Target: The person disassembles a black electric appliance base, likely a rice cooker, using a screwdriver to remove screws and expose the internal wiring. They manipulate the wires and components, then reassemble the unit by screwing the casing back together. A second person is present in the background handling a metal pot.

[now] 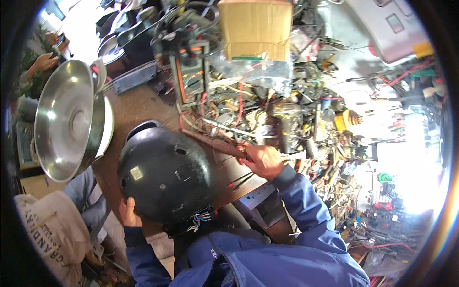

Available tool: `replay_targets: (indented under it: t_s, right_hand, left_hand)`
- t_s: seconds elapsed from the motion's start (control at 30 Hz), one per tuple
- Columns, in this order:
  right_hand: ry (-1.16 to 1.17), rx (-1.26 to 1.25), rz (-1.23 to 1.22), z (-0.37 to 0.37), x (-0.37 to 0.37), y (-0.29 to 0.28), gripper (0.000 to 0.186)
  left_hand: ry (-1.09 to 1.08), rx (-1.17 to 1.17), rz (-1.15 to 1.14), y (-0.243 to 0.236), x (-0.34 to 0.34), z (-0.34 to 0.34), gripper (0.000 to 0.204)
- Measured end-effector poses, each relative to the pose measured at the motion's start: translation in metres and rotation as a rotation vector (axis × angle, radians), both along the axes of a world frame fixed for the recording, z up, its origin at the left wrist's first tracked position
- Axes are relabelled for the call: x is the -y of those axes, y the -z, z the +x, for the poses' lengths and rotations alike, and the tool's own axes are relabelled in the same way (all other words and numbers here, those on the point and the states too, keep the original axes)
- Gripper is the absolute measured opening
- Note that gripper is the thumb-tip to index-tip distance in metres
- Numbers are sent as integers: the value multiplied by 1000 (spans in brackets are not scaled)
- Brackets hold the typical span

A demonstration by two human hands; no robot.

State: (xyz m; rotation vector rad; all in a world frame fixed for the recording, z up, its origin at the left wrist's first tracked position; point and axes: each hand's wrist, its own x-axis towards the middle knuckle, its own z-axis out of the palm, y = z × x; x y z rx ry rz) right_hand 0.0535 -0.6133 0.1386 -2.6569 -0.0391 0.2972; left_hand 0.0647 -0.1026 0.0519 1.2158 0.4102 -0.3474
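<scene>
A black, rounded shell like an upturned bowl sits on the brown bench in front of me, with small slots and a pale sticker on it. Coloured wires poke out at its near edge. My left hand grips the shell's near left rim; some fingers are hidden beneath it. To the right, apart from the shell, my right hand is closed at the near end of a reddish-brown bar. Whether it holds that bar or a small dark tool beside it is unclear.
A steel pan stands tilted at the left, near another person's hand. Tangled cables and tools crowd the bench's right side. A cardboard box sits at the back. A printed cloth bag is at the lower left.
</scene>
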Motion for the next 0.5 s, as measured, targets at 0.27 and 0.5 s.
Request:
replay_targets:
  t_s: [0.27,0.5]
  right_hand:
    - [622,-200,600,-84,43,-111,33]
    - [969,120,807,-122,117,-192,25]
  left_hand:
    - [-14,44,64,29,-17,-3,50]
    - [-93,17,314,58,-34,-6,61]
